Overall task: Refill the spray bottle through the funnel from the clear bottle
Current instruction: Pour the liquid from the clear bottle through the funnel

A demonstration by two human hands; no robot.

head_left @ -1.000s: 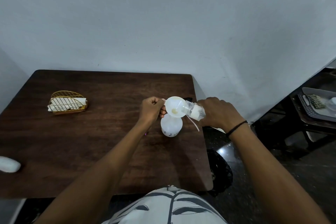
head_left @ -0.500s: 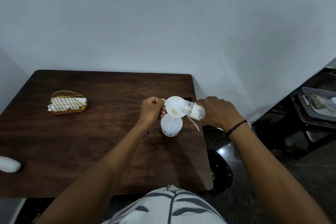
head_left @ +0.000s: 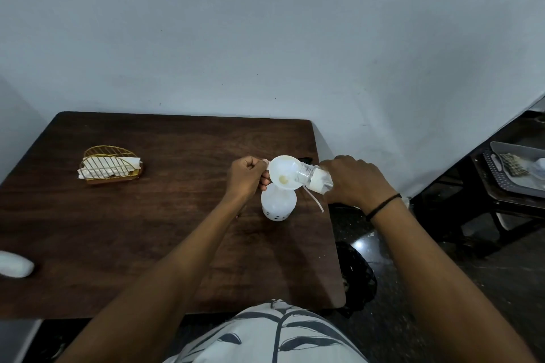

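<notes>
Centrally, seen from above: dark wooden bench (head_left: 124, 230) against a pale blue-grey wall (head_left: 265, 32). Near the bench's 3 o'clock edge, white spray bottle (head_left: 278, 206) standing upright, small dark dots around its base, a white funnel (head_left: 284, 172) seated in its neck. Left hand (head_left: 247, 177) curled closed at the funnel's 9 o'clock side, fingertips pinching its rim tab. Right hand (head_left: 355, 183) closed around the body of the clear bottle (head_left: 314, 178), held tipped on its side from 3 o'clock, ribbed open mouth resting just over the funnel rim and pointing into the bowl. Small yellowish pool at the bottom of the funnel. Thin pale tube (head_left: 315, 202) angling down just beside the spray bottle at its 3 o'clock. Black band (head_left: 383, 206) around the right wrist.

Well apart, toward 9 o'clock: gold wire holder (head_left: 110, 166) with white napkins. At the bench's far 8 o'clock edge, a white rounded object (head_left: 14, 264), partly cut off. Off the bench at 3 o'clock, a grey tray (head_left: 501, 168) on a dark stand; contents too small to tell. At 6 o'clock, white clothing with a dark leaf print (head_left: 265, 333).
</notes>
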